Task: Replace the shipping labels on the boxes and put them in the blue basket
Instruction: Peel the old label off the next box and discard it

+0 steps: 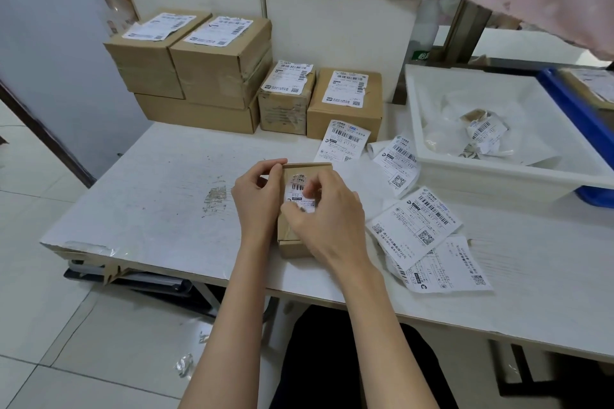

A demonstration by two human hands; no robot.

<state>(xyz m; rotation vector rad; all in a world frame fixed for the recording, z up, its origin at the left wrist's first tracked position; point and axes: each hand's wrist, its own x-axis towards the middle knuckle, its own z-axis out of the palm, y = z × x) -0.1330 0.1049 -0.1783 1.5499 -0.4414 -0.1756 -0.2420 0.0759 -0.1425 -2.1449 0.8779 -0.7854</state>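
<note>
- Small cardboard box at desk centre, shipping label on top.
- Left hand fingers clamped on box's 9 o'clock edge.
- Right hand fingers pinching the label.
- Blue basket at 3 o'clock.

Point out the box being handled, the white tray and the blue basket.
box (292,237): head view, bare cardboard top.
white tray (491,176): head view, near wall.
blue basket (571,103): head view, left rim.

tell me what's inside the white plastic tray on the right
Inside the white plastic tray lie crumpled torn-off shipping labels and pale backing paper scraps. Whatever sits beneath that pile is covered, so I can't tell.
</note>
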